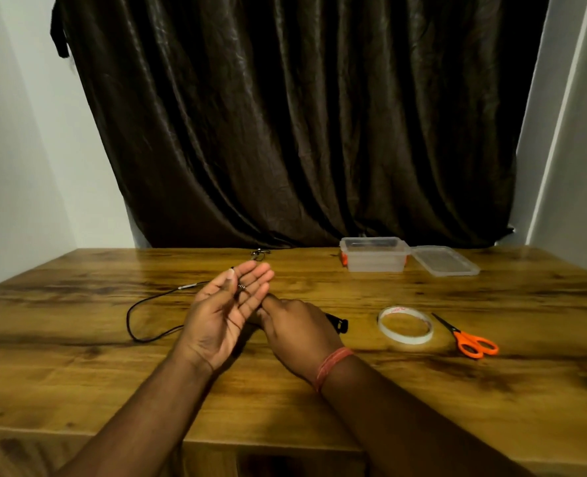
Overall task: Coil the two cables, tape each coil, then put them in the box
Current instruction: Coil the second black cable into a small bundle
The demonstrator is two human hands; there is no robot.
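Observation:
A thin black cable (131,321) loops on the wooden table (78,373) at the left and runs up into my left hand (223,318). That hand is held upright, palm turned right, fingers straight, thumb pinning the cable's end; a small metal spring piece (243,287) lies across the palm. My right hand (297,333) sits just to its right, back up, fingers curled with their tips hidden behind the left hand, where the cable leads. A black connector piece (340,324) pokes out beyond the right hand. The clear plastic box (376,265) stands open at the back right.
The box's lid (445,261) lies beside the box on the right. A roll of clear tape (405,326) and orange-handled scissors (470,340) lie right of my hands. A small metal clip (259,255) rests at the table's far edge, under a dark curtain.

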